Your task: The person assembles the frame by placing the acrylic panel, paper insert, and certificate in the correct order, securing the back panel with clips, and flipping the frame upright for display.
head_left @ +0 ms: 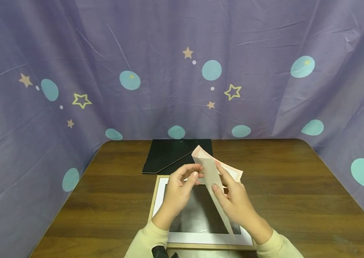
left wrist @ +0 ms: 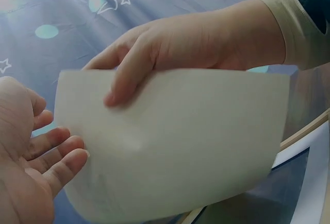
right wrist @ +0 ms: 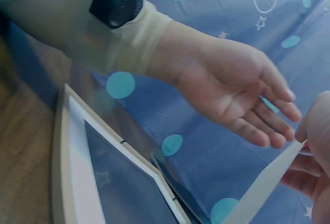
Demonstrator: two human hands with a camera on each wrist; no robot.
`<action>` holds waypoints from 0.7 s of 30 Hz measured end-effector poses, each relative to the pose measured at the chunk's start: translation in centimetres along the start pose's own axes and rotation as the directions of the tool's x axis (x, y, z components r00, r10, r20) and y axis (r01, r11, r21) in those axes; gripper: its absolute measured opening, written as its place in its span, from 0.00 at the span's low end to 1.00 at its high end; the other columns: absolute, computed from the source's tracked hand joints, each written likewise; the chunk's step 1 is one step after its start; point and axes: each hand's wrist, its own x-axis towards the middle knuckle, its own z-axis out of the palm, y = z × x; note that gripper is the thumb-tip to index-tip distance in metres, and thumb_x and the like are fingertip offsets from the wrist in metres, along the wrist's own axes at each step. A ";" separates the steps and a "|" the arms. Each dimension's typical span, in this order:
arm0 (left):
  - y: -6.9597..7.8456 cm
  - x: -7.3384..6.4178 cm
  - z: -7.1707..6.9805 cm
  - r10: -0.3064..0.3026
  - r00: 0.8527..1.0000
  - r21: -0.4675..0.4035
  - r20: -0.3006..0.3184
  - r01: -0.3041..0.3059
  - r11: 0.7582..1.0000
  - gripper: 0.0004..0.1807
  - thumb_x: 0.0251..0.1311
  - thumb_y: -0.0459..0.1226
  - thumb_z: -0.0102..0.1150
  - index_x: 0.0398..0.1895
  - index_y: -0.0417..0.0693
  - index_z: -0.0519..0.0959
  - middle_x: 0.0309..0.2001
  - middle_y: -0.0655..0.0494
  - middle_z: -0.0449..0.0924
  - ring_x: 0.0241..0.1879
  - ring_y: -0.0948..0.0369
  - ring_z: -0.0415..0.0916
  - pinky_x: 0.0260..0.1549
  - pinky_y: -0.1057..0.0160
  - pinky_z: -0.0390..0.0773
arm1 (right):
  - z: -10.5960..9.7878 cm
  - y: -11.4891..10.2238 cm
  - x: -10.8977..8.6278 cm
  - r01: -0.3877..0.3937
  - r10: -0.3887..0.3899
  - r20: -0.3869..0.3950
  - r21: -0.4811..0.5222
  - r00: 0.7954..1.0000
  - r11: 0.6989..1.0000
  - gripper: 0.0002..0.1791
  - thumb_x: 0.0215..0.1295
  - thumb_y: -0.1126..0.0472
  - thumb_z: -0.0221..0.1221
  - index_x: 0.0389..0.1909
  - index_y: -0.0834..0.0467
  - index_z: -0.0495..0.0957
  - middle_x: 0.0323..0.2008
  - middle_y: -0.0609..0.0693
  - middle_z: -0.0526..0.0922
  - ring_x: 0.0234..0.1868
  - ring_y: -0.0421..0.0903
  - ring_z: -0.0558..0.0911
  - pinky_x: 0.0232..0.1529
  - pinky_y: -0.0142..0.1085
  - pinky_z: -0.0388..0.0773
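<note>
My right hand (head_left: 235, 202) grips a sheet of paper (head_left: 210, 173), its thumb on the plain pale side and its fingers behind. The paper is bent, and a pink patterned border shows along its far side. My left hand (head_left: 180, 190) is at the paper's left side with loosely bent fingers. In the left wrist view, its fingertips (left wrist: 77, 157) are close to the sheet's edge; whether they touch cannot be told. Under both hands lies a picture frame (head_left: 211, 246) with a light wooden rim, a white mat and a dark, shiny middle.
A black backing board (head_left: 164, 154) with a slanting seam lies behind the frame on the brown wooden table (head_left: 298, 193). A purple curtain (head_left: 156, 43) with stars and blue spots hangs around the table. Dark devices such as a wrist camera (right wrist: 117, 6) sit on the sleeves.
</note>
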 end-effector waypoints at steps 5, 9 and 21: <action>0.0 0.2 -0.4 0.008 0.999 0.017 -0.048 -0.007 1.000 0.13 0.70 0.33 0.50 0.51 0.34 0.76 0.48 0.42 0.79 0.46 0.44 0.79 0.42 0.56 0.81 | -1.3 -0.7 0.7 0.064 -0.063 -0.130 0.000 0.989 0.998 0.38 0.56 0.81 0.59 0.68 0.65 0.62 0.32 0.59 0.85 0.23 0.46 0.84 0.20 0.27 0.78; 0.2 0.4 -0.7 -0.005 0.998 0.012 -0.069 0.005 1.000 0.12 0.70 0.33 0.51 0.50 0.34 0.77 0.47 0.43 0.80 0.45 0.44 0.79 0.41 0.60 0.81 | -2.7 -2.1 1.5 0.117 -0.123 -0.203 -0.044 0.971 0.992 0.42 0.49 0.85 0.60 0.68 0.70 0.59 0.23 0.55 0.81 0.16 0.37 0.74 0.14 0.24 0.70; 0.1 0.4 -1.4 0.019 0.992 0.054 -0.126 -0.012 0.998 0.11 0.67 0.29 0.52 0.49 0.35 0.77 0.44 0.37 0.81 0.43 0.45 0.80 0.40 0.61 0.81 | -5.6 -0.7 1.5 0.278 -0.264 -0.336 -0.006 0.904 0.961 0.40 0.53 0.79 0.63 0.68 0.69 0.59 0.35 0.70 0.83 0.33 0.40 0.85 0.25 0.26 0.79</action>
